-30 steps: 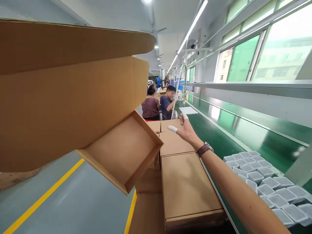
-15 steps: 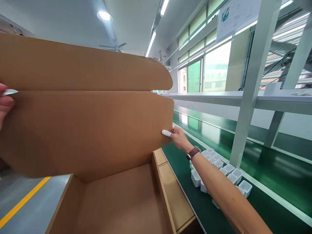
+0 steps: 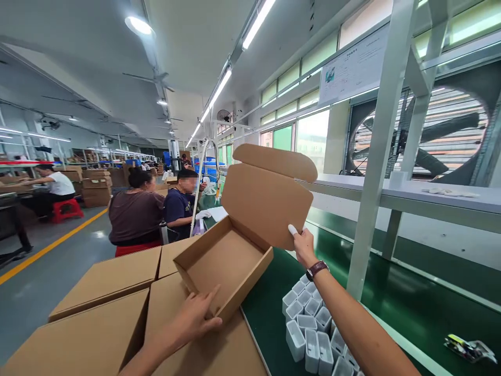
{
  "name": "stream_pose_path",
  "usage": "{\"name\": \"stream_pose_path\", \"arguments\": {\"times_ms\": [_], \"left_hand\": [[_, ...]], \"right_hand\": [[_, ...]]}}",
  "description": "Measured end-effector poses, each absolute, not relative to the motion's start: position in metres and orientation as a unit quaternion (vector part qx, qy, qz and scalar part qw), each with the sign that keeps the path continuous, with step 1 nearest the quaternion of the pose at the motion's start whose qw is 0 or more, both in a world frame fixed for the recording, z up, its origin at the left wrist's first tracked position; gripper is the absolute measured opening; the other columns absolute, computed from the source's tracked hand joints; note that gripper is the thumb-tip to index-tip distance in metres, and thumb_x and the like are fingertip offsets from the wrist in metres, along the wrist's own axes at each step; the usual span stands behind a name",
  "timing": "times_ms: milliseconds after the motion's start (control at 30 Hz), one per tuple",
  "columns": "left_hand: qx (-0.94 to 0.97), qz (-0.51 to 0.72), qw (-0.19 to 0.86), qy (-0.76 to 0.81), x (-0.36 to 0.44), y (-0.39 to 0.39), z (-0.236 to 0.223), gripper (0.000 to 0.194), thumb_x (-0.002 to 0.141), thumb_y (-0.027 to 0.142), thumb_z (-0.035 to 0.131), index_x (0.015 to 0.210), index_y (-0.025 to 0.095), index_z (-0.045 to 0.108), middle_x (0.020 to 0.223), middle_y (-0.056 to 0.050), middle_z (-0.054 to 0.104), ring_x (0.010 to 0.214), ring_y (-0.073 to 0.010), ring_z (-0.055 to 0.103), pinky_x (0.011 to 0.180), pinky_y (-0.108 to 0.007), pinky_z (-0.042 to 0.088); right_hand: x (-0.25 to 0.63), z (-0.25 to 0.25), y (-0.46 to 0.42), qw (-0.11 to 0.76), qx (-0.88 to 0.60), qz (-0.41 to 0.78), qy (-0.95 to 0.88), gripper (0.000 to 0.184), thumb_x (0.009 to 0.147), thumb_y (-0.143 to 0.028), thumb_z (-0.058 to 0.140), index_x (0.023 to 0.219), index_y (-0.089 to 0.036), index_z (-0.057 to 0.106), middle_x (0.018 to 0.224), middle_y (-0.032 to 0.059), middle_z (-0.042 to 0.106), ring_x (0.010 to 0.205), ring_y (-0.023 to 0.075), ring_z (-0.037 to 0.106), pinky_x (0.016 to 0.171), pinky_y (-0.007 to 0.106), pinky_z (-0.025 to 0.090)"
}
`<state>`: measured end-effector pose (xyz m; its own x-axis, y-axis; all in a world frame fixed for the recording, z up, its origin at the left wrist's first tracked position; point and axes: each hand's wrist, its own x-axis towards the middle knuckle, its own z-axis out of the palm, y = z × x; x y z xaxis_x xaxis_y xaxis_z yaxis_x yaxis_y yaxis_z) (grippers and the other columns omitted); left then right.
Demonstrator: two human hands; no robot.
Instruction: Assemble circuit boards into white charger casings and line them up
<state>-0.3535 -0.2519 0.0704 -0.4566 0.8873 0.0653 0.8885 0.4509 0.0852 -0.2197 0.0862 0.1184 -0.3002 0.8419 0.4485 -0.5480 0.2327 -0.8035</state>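
Observation:
A brown cardboard box (image 3: 225, 256) stands tilted in front of me, its hinged lid (image 3: 266, 201) raised and a rounded tuck flap (image 3: 276, 159) along the lid's top. The lid's lower right edge is pinched in my right hand (image 3: 304, 245), which has a white cover on the thumb. At the box's near wall is my left hand (image 3: 199, 313), index finger and thumb stretched apart, the index reaching over into the box. Its other fingers are partly hidden. The box's inside shows only bare cardboard.
Closed cartons (image 3: 105, 282) stand under and beside the box. Several white plastic cups (image 3: 307, 313) cluster on the green work surface (image 3: 266, 297). A white post (image 3: 376, 151) and shelf (image 3: 430, 201) rise at right. Co-workers (image 3: 136, 209) sit ahead.
The box appears smaller and farther off, its lid swung to the right. My left hand has gone from the lid's left edge to the near wall; my right hand keeps its hold.

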Motion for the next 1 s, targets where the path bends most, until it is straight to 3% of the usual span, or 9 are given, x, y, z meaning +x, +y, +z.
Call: {"name": "stream_pose_path", "arguments": {"times_ms": [67,167,267,400,533,733,833,1000], "left_hand": [[-0.540,-0.086,0.045,-0.836,-0.376,-0.224,0.043,0.042,0.095,0.045,0.054,0.126,0.023,0.071,0.123,-0.014,0.075,0.125,-0.0374,0.061,0.108,-0.055,0.042],[-0.556,-0.148,0.133,-0.807,-0.400,-0.192,0.016,0.027,0.095,0.043,0.059,0.100,0.023,0.077,0.116,-0.013,0.076,0.133,-0.0401,0.053,0.113,-0.063,0.034],[-0.544,-0.201,0.176,-0.795,-0.407,-0.166,0.003,0.023,0.095,0.042,0.062,0.102,0.023,0.074,0.116,-0.013,0.075,0.134,-0.0407,0.051,0.107,-0.064,0.042],[-0.572,-0.207,0.148,-0.780,-0.389,-0.143,0.001,0.021,0.097,0.037,0.062,0.105,0.021,0.071,0.118,-0.012,0.073,0.125,-0.0355,0.056,0.094,-0.052,0.053],[-0.586,-0.182,0.139,-0.777,-0.364,-0.132,0.007,0.018,0.096,0.036,0.065,0.105,0.021,0.070,0.115,-0.010,0.073,0.118,-0.0316,0.059,0.095,-0.049,0.051],[-0.590,-0.138,0.148,-0.782,-0.347,-0.134,0.011,0.022,0.101,0.037,0.059,0.103,0.019,0.071,0.107,-0.010,0.074,0.106,-0.0300,0.061,0.090,-0.046,0.045],[-0.594,-0.122,0.154,-0.780,-0.345,-0.133,0.015,0.023,0.101,0.038,0.058,0.103,0.020,0.072,0.106,-0.011,0.074,0.106,-0.0302,0.061,0.089,-0.044,0.044],[-0.610,-0.112,0.166,-0.767,-0.348,-0.121,0.024,0.035,0.103,0.043,0.047,0.101,0.019,0.073,0.107,-0.016,0.075,0.107,-0.0345,0.059,0.089,-0.047,0.043]], "right_hand": [[-0.216,0.100,0.107,0.576,-0.199,0.586,-0.534,0.048,0.068,-0.055,0.071,0.100,-0.019,0.062,0.109,0.0152,0.078,0.101,0.0301,0.074,0.083,0.043,0.062],[-0.206,0.075,0.131,0.569,-0.283,0.552,-0.540,0.045,0.069,-0.057,0.066,0.095,-0.021,0.062,0.107,0.0146,0.078,0.100,0.0298,0.075,0.079,0.040,0.062],[-0.192,0.062,0.148,0.555,-0.346,0.517,-0.553,0.043,0.072,-0.058,0.059,0.092,-0.021,0.063,0.106,0.0158,0.078,0.101,0.0309,0.075,0.077,0.039,0.062],[-0.172,0.063,0.158,0.528,-0.386,0.482,-0.583,0.040,0.074,-0.053,0.060,0.094,-0.018,0.066,0.109,0.0163,0.078,0.103,0.0328,0.074,0.084,0.042,0.062],[-0.147,0.070,0.155,0.517,-0.405,0.455,-0.601,0.040,0.074,-0.041,0.064,0.106,-0.018,0.067,0.114,0.0160,0.077,0.112,0.0327,0.072,0.098,0.046,0.058],[-0.066,0.075,0.129,0.523,-0.406,0.427,-0.615,0.061,0.071,-0.037,0.070,0.127,-0.016,0.060,0.134,0.0165,0.068,0.129,0.0330,0.063,0.116,0.049,0.046],[-0.005,0.083,0.102,0.522,-0.404,0.389,-0.642,0.060,0.073,-0.039,0.071,0.130,-0.021,0.060,0.135,0.0133,0.068,0.130,0.0315,0.062,0.118,0.049,0.045],[0.098,0.093,0.034,0.509,-0.460,0.300,-0.663,0.050,0.080,-0.049,0.072,0.126,-0.031,0.066,0.129,0.0082,0.072,0.125,0.0337,0.066,0.115,0.057,0.047]]}}
